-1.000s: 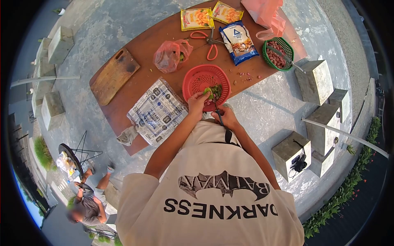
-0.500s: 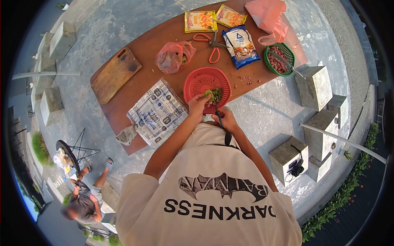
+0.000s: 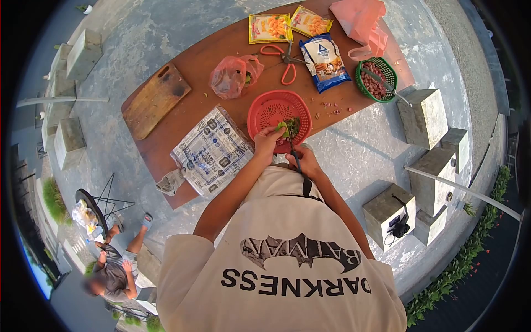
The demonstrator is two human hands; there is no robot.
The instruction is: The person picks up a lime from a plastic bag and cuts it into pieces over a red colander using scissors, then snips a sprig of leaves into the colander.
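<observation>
My left hand is closed on green leaves over the near side of a red plastic basket. Chopped green pieces lie inside the basket, on its right. My right hand is wrapped round a slim dark-handled knife, held upright close to the leaves. Its tip is hard to make out against the basket. Both hands are at the basket's near rim, in front of my shirt.
On the brown table are a newspaper bundle, cutting board, pink bag, red-handled scissors, food packets and a green basket of reddish pieces. Concrete blocks stand right; a person sits lower left.
My hands stay almost in place, with the leaves shifting very slightly over the basket. The seated person's arm and foot have moved a little.
</observation>
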